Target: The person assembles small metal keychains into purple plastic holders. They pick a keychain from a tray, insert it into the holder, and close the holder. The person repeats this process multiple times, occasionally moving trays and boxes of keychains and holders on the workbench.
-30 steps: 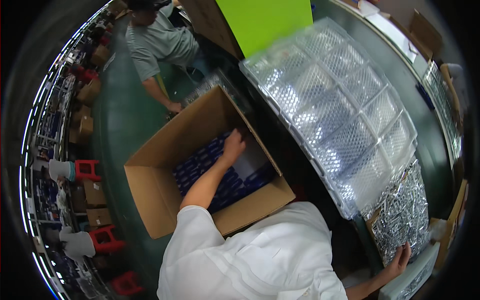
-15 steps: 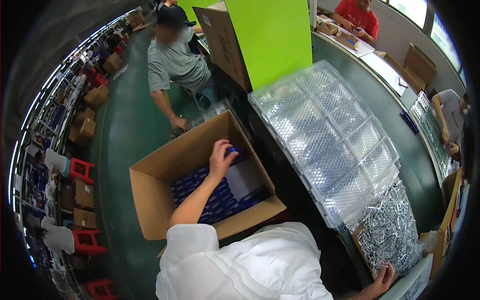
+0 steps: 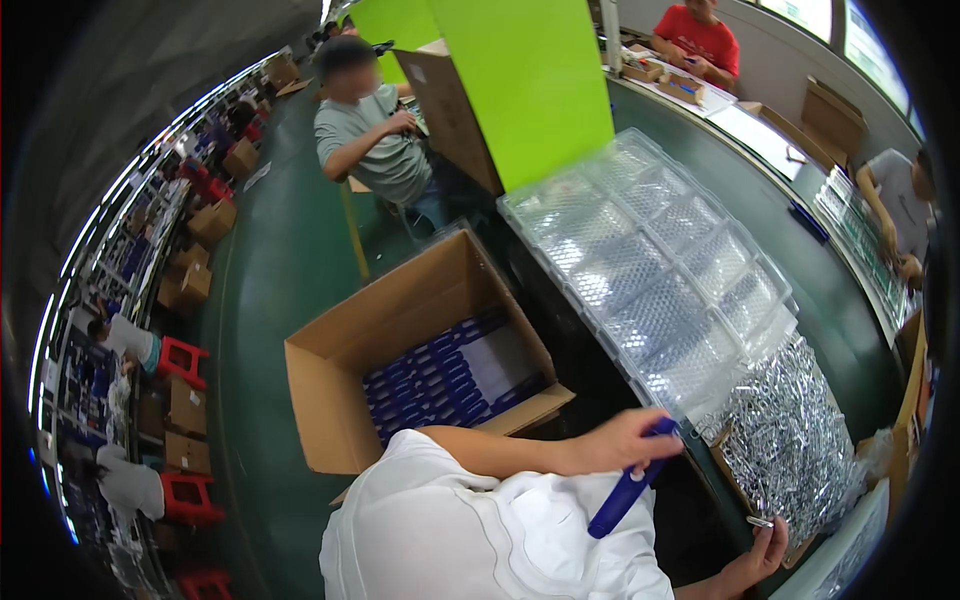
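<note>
My left hand [image 3: 622, 440] is closed around a long dark blue handle-shaped piece [image 3: 630, 490] with a small pale spot on its side, held in front of my white shirt. My right hand [image 3: 762, 556] pinches a small shiny metal piece [image 3: 760, 522] at the near edge of a heap of loose silver metal parts [image 3: 790, 440]. To the left stands an open cardboard box [image 3: 330, 420]. Rows of similar dark blue pieces [image 3: 425, 385] lie inside it, beside a pale flat sheet [image 3: 500, 362].
Clear plastic compartment trays [image 3: 650, 260] lie beyond the metal parts. A bright green panel [image 3: 525, 90] rises behind them. A person in a grey-green shirt [image 3: 385, 150] sits past the box. Red stools [image 3: 185, 360] and workbenches line the left; other people work at the right.
My left hand has moved from inside the box to the right, bringing out a blue piece. My right hand stays by the metal parts. The seated person's arm has risen from near the box.
</note>
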{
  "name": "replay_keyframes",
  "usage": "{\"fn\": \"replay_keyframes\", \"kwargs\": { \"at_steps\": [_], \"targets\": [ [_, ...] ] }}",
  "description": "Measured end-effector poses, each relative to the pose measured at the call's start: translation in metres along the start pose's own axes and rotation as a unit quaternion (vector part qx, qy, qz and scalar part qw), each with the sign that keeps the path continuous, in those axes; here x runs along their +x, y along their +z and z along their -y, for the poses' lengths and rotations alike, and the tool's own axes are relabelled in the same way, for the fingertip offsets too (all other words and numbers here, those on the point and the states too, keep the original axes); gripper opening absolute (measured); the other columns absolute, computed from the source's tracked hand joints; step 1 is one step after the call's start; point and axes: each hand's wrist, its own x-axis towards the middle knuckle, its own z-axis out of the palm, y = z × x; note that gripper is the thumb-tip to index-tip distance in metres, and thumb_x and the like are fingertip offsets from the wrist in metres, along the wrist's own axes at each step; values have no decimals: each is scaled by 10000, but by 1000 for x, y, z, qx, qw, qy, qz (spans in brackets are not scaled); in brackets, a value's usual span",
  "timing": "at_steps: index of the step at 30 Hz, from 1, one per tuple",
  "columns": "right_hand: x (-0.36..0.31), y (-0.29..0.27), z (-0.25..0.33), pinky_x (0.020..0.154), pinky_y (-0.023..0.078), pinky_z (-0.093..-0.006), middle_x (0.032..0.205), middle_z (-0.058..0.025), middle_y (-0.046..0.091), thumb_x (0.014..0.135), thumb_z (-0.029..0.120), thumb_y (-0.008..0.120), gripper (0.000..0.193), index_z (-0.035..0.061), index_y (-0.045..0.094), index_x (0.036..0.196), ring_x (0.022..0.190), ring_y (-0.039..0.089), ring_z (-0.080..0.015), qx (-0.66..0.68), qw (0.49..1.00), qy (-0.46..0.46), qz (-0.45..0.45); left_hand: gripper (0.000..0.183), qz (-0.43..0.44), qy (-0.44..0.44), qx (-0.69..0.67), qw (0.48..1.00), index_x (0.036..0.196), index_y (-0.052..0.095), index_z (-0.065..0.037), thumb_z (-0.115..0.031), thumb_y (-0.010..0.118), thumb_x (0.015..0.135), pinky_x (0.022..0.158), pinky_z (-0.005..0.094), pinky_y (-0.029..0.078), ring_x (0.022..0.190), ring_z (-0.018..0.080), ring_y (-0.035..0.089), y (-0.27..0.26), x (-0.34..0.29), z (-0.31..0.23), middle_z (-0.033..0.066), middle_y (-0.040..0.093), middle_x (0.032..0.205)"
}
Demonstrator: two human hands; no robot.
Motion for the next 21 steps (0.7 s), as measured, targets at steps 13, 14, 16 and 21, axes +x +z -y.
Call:
{"fn": "replay_keyframes", "kwargs": {
  "at_steps": [13, 14, 16, 21],
  "targets": [
    [-15, -18, 24, 725, 531, -321, 914, -171, 655, 897, -49, 635, 117, -52, 670, 1008, 805, 638, -214, 193, 981, -21, 20, 428, 280, -332, -38, 900, 1370, 543, -45, -388, 408, 1152, 730, 261, 518, 786, 108, 608, 61, 1, 7, 54, 651, 954],
    [-18, -19, 29, 740, 527, -295, 938, -157, 675, 888, -82, 649, 123, -50, 675, 1004, 823, 646, -188, 202, 979, 12, 8, 473, 266, -355, -54, 895, 1381, 527, -52, -437, 381, 1148, 702, 256, 509, 759, 106, 596, 64, 5, 16, 53, 645, 945],
    [-20, -17, 36, 754, 523, -261, 972, -139, 700, 880, -130, 671, 150, -50, 683, 1006, 845, 652, -152, 217, 975, 52, 5, 604, 222, -360, -52, 905, 1437, 460, -66, -569, 345, 1121, 650, 260, 501, 707, 111, 579, 74, 15, 22, 56, 622, 916],
    [-18, 3, 37, 773, 536, -260, 998, -109, 717, 845, -126, 758, 175, -32, 710, 984, 883, 672, -146, 123, 989, 61, 56, 438, 245, -237, -58, 938, 1407, 440, -49, -308, 501, 1058, 615, 271, 498, 690, 135, 589, 79, 54, 33, 90, 608, 959]
  ]
}}
